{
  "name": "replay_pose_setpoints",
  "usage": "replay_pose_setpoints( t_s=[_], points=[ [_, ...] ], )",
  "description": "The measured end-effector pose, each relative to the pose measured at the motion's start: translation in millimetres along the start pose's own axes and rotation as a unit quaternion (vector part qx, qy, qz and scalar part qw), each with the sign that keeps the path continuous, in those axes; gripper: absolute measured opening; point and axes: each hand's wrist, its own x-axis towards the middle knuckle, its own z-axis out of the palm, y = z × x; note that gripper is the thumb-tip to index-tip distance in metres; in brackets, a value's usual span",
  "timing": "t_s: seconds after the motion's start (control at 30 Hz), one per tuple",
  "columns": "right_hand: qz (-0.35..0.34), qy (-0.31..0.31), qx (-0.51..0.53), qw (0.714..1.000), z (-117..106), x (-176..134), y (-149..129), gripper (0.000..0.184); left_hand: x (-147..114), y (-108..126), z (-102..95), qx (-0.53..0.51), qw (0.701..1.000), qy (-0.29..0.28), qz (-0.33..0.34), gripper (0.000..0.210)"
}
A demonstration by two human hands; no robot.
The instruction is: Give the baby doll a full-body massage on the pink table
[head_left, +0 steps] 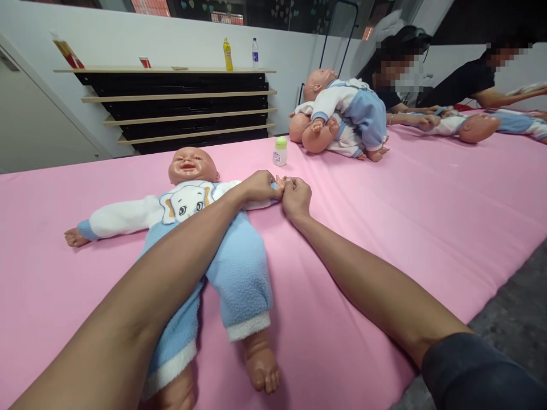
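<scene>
A baby doll (239,262) in a white and blue fleece suit with an elephant face on the chest lies on its back on the pink-covered table (350,228). Its arms stretch out to both sides. My left hand (260,188) is closed around the blue cuff and wrist of the doll's arm on the right. My right hand (297,197) pinches the small fingers of that same doll hand (280,182). My left forearm crosses over the doll's body and hides part of its belly and legs.
A small bottle with a green cap (280,152) stands just beyond my hands. Several more dolls (342,114) are piled at the back. Two people work on dolls at the far right. Behind the table, a shelf (179,70) holds a yellow bottle (228,55) and a water bottle (255,54).
</scene>
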Motion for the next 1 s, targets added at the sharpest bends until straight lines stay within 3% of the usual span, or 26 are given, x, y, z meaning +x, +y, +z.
replay_pose_setpoints(
  t_s=[0.23,0.47,0.77,1.0],
  points=[
    [0.028,0.018,-0.009,0.999,-0.2,4.6,3.5,0.046,-0.9,0.5,0.3,-0.021,0.999,-0.026,0.008,0.031],
    [0.014,-0.009,-0.012,1.0,1.7,2.1,3.2,0.035,0.3,-3.2,2.6,-0.01,0.999,0.038,-0.003,0.032],
    [0.028,0.006,-0.001,1.0,1.2,4.9,5.2,0.053,0.8,-3.6,2.3,-0.026,0.999,0.018,0.006,0.031],
    [0.014,-0.03,-0.014,0.999,1.1,3.1,2.4,0.039,-0.3,-4.5,3.2,-0.028,0.998,0.049,0.012,0.032]
  ],
)
